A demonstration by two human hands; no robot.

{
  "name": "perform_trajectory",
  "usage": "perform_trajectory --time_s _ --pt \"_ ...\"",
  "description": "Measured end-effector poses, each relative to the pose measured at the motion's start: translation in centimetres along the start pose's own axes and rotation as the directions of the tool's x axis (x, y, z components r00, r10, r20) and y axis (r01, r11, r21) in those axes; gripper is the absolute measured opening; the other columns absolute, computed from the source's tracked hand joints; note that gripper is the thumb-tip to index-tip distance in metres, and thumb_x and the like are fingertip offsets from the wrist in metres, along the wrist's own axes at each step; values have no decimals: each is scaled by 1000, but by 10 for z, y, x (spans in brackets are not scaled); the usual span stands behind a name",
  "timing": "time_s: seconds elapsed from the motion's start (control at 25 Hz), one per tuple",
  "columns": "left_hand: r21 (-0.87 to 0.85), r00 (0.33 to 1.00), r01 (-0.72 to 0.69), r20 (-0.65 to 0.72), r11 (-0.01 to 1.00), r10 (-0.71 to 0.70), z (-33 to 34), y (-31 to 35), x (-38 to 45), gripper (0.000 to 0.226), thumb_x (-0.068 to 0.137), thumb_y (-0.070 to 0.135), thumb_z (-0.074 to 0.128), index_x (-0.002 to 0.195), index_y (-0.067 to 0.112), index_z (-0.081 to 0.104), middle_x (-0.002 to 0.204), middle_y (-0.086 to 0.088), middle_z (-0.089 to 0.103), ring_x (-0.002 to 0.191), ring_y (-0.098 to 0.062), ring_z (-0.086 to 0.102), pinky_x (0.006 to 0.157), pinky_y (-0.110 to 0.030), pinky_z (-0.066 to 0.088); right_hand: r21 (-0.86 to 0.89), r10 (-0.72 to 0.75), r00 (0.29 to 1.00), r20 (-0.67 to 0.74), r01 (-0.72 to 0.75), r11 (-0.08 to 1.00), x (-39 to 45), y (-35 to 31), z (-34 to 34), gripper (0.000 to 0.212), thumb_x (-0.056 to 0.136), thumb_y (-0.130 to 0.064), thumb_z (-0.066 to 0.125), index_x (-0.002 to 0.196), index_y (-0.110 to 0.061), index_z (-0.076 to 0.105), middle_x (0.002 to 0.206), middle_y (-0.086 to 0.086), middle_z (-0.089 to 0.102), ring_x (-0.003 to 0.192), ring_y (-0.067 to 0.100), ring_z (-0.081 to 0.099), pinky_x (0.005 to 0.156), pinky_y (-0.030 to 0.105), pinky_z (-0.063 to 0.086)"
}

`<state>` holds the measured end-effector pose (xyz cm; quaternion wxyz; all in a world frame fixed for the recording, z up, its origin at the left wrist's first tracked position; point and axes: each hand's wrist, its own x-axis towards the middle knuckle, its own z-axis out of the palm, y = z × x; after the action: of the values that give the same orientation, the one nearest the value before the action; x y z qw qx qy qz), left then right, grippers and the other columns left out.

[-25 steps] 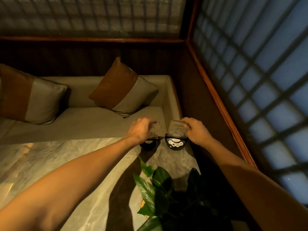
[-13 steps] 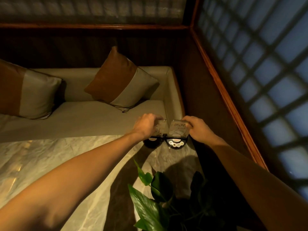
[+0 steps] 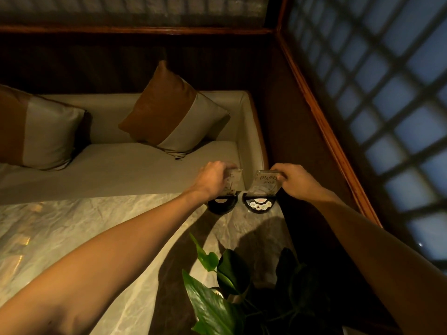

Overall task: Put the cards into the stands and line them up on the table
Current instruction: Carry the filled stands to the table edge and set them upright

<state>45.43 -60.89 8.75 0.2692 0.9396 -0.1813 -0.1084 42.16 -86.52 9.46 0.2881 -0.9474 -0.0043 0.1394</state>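
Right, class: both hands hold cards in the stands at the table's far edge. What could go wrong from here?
1. The two round black stands sit near the marble table's far edge; a nudge might tip one onto the sofa.
2. The clear cards lean; they may not be seated.

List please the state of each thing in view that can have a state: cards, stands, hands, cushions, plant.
Left card: upright in its stand, held by left hand.
Right card: upright in its stand, leaning back, held by right hand.
Left stand: on the table, beside the other, apart.
Right stand: on the table.
Cushions: propped against the bench back.
Plant: near edge.
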Motion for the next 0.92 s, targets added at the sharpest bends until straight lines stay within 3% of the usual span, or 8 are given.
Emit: perform_trajectory --time_s 0.08,0.28,0.52,0.72,0.92 --pt "-8 1000 -7 2 1000 7 2 1 -2 41 93 1 60 128 21 67 128 -5 68 123 -26 60 100 -47 51 0 -10 1000 4 10 1000 -1 2 2 24 102 -8 49 116 -19 65 116 -1 65 109 15 60 74 19 48" --pt "-57 1000 1 -5 998 -1 4 1 -6 43 92 -2 60 127 22 67 129 -6 67 123 -26 59 101 -47 51 -8 -20 1000 -24 20 1000 -2 4 3 24 102 -8 48 114 -18 65 117 3 66 108 18 62 80 29 54" --pt "-52 999 -34 5 998 35 4 11 -6 43 93 -4 58 130 18 66 131 -4 67 125 -21 59 106 -43 48 26 -5 1000 -5 5 1000 -1 6 5 24 103 -8 46 116 -19 63 119 1 64 111 16 59 71 17 46" --pt "-80 1000 -8 8 997 9 1 7 -2 41 94 -3 57 128 18 67 131 -3 67 124 -22 60 104 -43 50 -62 -32 999 -33 30 998 1 4 4 24 102 -8 48 117 -17 65 116 4 60 103 16 56 77 26 44" --pt "-92 999 -8 46 996 13 0 2 -2 41 93 -1 61 129 18 67 132 -3 67 126 -21 58 106 -42 49 -62 -26 999 -23 25 998 1 4 4 23 102 -10 47 116 -19 64 113 1 58 105 17 57 78 26 44"
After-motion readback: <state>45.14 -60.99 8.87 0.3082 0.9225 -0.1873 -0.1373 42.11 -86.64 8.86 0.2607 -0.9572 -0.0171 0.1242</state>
